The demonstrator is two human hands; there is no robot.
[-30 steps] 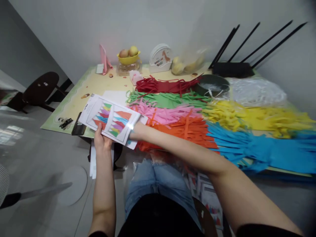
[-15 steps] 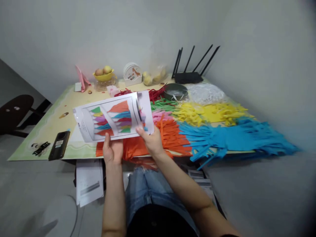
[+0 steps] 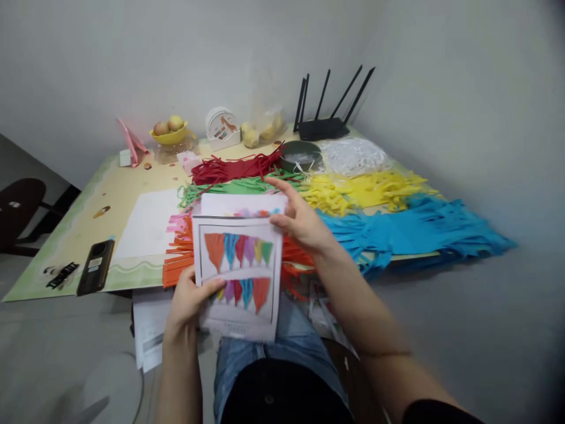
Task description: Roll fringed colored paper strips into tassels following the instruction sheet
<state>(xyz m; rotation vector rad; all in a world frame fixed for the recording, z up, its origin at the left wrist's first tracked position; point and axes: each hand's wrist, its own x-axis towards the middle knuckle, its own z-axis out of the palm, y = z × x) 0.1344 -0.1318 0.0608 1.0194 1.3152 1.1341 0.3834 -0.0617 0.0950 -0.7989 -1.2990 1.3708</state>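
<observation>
Card (image 3: 241,259) was before you, over the counter's (image 3: 121,185) six-o'clock edge; your left hand (image 3: 189,296) gripped its side at eight o'clock, your right hand (image 3: 304,222) its corner at two, with orange fringe (image 3: 177,254) beyond.

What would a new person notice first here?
Probably the fringed blue bundle and yellow bundle on the right of the table, and the red bundle farther back. Next, the flag picture in the left hand in front, with the right hand at its upper corner. A black router stands at the back.
</observation>
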